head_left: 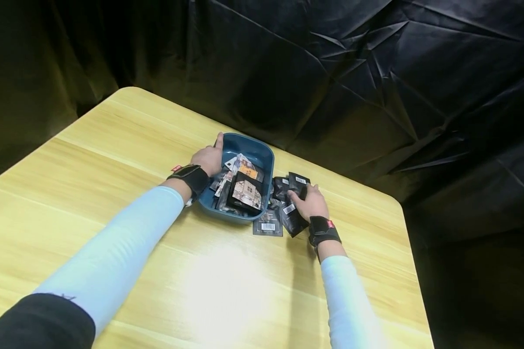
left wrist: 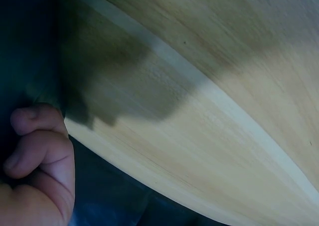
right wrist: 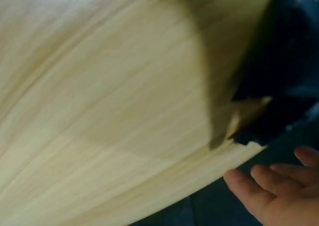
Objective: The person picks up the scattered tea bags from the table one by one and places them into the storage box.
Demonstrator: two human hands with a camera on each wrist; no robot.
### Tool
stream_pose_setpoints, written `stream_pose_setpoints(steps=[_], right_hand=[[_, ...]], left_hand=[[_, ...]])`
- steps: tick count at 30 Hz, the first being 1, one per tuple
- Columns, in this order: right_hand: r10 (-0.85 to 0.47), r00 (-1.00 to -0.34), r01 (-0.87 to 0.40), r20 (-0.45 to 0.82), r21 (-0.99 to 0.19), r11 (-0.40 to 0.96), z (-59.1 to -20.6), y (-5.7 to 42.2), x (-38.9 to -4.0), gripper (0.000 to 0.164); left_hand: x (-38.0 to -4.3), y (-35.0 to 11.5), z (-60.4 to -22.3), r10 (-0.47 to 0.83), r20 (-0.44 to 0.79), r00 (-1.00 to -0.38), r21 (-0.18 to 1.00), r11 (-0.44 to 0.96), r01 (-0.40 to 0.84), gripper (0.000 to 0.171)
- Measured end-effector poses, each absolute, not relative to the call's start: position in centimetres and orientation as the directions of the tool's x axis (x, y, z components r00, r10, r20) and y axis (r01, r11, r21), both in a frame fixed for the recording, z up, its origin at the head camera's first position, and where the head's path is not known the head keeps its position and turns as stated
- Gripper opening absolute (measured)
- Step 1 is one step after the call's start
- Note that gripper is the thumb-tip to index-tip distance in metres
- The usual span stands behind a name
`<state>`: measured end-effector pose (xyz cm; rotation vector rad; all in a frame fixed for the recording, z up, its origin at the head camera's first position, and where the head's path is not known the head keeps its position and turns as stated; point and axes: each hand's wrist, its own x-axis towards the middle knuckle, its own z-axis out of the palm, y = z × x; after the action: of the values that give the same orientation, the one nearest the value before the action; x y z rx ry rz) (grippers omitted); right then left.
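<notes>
Fingers of the left hand (head_left: 208, 159) lie curled against the side of a blue bin (head_left: 250, 143), one of them pointing up along its rim; they hold the bin by that wall. Just inside from these fingers, small packets are heaped in the bin: a dark packet with a picture panel (head_left: 246, 194) on top, an orange-printed packet (head_left: 248, 171) above it, and pale patterned ones nearer the fingers.

On the bin's far side from the left fingers, the right hand (head_left: 315, 203) is among loose black packets beside the bin. Its fingers are apart from one another and slightly bent, the thumb over the packets; whether they pinch one cannot be told. Just below the thumb, a barcoded black packet (head_left: 293, 220) sits tilted. Beyond the fingertips is another black packet (head_left: 299, 180), with a third (head_left: 281, 186) left of the thumb. Lower left of the fingers, a grey-black packet (head_left: 268, 226) lies on the table (head_left: 157, 281) near the bin. A black wristband (head_left: 324, 230) sits behind the right fingers.
</notes>
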<state>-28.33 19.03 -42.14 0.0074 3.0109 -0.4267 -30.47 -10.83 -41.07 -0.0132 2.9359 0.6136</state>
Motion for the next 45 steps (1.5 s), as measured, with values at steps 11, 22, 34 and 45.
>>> stream_pose_setpoints(steps=[11, 22, 34, 45], right_hand=[[0.033, -0.994, 0.053, -0.107, -0.195, 0.979, -42.8, 17.9, -28.5, 0.062], [-0.066, -0.994, -0.074, 0.082, -0.105, 0.992, -43.2, 18.8, -27.6, 0.031], [-0.147, -0.96, -0.181, 0.238, -0.128, 0.975, -41.5, 18.3, -27.4, 0.019], [-0.338, -0.866, -0.384, 0.368, -0.058, 0.921, -36.5, 13.2, -26.2, 0.028]], left_hand=[[-30.1, -10.1, -41.1, 0.027, -0.147, -0.989, 0.406, 0.913, -0.036, 0.082], [-30.2, -9.4, -41.4, 0.034, -0.151, -0.988, 0.404, 0.914, -0.03, 0.081], [-30.4, -9.2, -41.2, 0.032, -0.142, -0.989, 0.413, 0.91, -0.03, 0.084], [-30.6, -9.1, -41.3, 0.035, -0.143, -0.989, 0.412, 0.911, -0.027, 0.083]])
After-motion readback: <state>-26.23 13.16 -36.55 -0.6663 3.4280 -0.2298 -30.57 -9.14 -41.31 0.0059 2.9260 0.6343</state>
